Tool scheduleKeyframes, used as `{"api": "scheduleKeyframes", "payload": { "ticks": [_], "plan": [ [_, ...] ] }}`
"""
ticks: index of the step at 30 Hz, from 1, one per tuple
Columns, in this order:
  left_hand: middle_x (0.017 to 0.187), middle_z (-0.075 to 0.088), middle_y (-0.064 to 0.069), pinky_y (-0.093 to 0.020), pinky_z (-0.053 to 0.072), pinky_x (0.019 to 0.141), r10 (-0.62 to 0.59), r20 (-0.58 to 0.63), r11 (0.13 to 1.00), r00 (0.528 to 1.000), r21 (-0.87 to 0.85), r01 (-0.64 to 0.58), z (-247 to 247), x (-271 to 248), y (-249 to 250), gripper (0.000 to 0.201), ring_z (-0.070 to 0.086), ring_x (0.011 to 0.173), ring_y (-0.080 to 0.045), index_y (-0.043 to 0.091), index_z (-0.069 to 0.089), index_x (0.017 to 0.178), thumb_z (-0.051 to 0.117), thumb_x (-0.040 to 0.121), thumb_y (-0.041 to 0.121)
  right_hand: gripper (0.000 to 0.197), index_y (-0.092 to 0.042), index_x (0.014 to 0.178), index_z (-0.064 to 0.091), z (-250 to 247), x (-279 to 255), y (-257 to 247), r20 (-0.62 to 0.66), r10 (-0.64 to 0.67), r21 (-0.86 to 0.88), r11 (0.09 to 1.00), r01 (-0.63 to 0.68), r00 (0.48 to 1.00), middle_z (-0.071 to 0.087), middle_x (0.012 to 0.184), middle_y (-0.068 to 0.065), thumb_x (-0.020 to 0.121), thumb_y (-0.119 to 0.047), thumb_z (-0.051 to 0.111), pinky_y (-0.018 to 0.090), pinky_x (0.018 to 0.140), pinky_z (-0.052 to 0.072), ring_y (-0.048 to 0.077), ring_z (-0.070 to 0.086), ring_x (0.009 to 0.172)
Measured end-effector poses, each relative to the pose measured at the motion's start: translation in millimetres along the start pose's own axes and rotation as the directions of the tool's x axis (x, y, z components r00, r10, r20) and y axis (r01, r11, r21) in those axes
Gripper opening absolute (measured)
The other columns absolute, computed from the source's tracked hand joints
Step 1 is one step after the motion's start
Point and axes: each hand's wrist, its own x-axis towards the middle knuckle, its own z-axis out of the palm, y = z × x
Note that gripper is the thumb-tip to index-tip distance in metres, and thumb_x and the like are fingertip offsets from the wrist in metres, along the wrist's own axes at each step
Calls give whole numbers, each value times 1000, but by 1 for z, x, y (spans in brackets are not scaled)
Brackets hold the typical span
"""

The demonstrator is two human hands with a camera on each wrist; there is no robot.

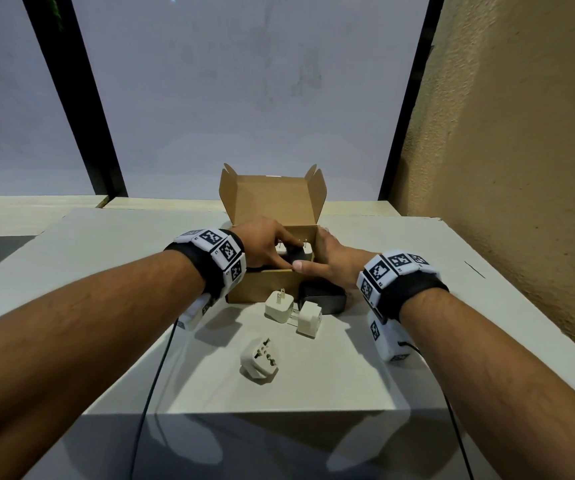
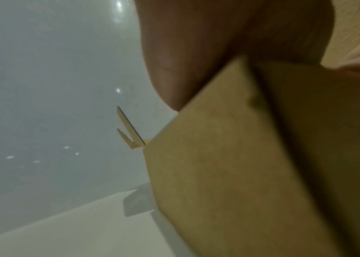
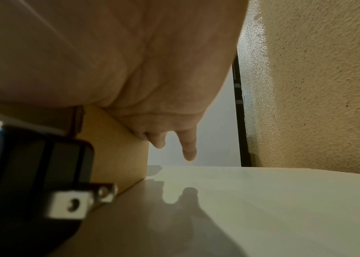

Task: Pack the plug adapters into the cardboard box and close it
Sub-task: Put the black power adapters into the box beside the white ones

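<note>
The open cardboard box [image 1: 265, 289] stands mid-table with its lid upright at the back. My left hand [image 1: 286, 255] reaches into it and pinches a black plug adapter [image 1: 296, 254] between thumb and fingers, beside white adapters [image 1: 281, 250] lying inside. My right hand [image 1: 317, 252] grips the box's front right corner, thumb on the front rim and fingers [image 3: 189, 149] down the right wall. In front of the box lie two white adapters [image 1: 279, 304] [image 1: 309, 318], a black adapter [image 1: 324, 298] [image 3: 31, 173] and a white universal adapter [image 1: 260, 358].
The box sits on a white table [image 1: 400, 341] whose front edge is close to me. A textured beige wall [image 1: 521, 168] rises on the right and a grey panel [image 1: 244, 98] stands behind. Cables [image 1: 154, 379] hang from both wrists.
</note>
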Motion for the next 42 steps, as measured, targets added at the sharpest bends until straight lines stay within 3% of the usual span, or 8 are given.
{"api": "scheduleKeyframes", "payload": {
  "ticks": [10,19,24,29,33,38,40,42],
  "plan": [
    [119,66,7,-40,45,90,80,-33,979,996,191,-72,4,-1,-7,54,49,106,-18,36,55,131,62,81,57,107,-31,145,12,-4,-7,-2,38,-25,-31,999,26,999,37,139,-1,60,-86,44,44,104,41,24,50,121],
    [113,68,9,-30,41,78,148,-36,969,988,205,-138,6,0,-6,40,52,100,-16,35,62,123,58,87,51,90,-21,149,6,-5,-6,2,63,-33,-49,998,36,998,40,144,7,84,-63,53,29,97,36,26,49,124],
    [105,69,6,-43,48,84,99,-41,982,994,163,-91,6,-2,-8,55,54,96,-18,40,66,113,35,82,73,86,-21,148,8,-8,-9,-1,79,-21,-41,999,24,997,43,142,5,85,-61,52,27,95,35,24,50,123],
    [81,56,6,-26,38,66,172,-271,978,947,165,-130,-1,-19,13,30,49,78,-12,20,69,84,52,92,44,88,-24,146,11,-5,-8,-1,65,4,-97,995,2,998,47,139,4,81,-69,49,37,100,42,26,54,117],
    [75,56,7,-16,37,57,413,-262,910,872,88,-405,0,-51,31,28,49,65,-8,13,68,77,56,90,35,81,-21,149,9,-4,-6,3,-5,31,-149,988,-31,1000,49,136,10,88,-63,40,41,102,40,32,53,120],
    [128,61,5,-35,48,95,481,-9,856,877,219,-468,21,-63,54,39,55,116,-15,23,63,123,44,95,43,83,-30,137,46,-2,-7,-1,-82,246,26,969,-245,966,57,133,9,81,-79,9,38,94,37,31,55,116],
    [129,61,5,-42,48,97,471,29,854,881,233,-465,27,-62,55,45,49,125,-15,21,63,123,39,95,46,66,-26,146,30,-4,-11,-6,-68,168,-61,983,-172,983,49,140,10,92,-61,18,43,105,34,34,51,123],
    [125,64,5,-42,48,97,461,42,858,886,234,-458,27,-64,54,42,47,126,-14,20,65,120,41,95,45,79,-25,148,14,-7,-14,-9,-45,127,-183,974,-133,991,39,148,9,84,-70,22,50,110,30,36,46,128]
  ]
}}
